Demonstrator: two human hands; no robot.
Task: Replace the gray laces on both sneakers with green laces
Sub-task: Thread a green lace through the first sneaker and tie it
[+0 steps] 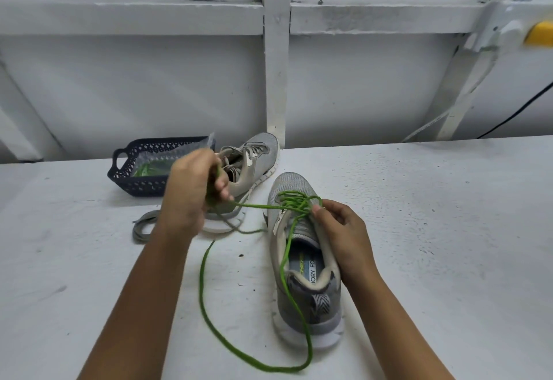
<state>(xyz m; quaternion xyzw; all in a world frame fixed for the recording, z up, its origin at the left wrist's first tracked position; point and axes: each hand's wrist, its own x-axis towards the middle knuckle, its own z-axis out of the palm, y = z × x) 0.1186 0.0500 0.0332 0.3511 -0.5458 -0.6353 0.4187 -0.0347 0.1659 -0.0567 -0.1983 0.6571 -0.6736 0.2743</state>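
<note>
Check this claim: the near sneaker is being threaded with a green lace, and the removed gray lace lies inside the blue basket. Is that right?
No. The head view shows the removed gray lace lying on the table near the blue basket, not inside it. The near sneaker is being threaded with a green lace.

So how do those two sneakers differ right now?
The near sneaker carries a green lace in its front eyelets; the far sneaker still has gray laces. The near sneaker stands upright on its sole, heel toward the camera; the far sneaker lies tipped on its side. Both are gray with pale soles, on the white table.
</note>
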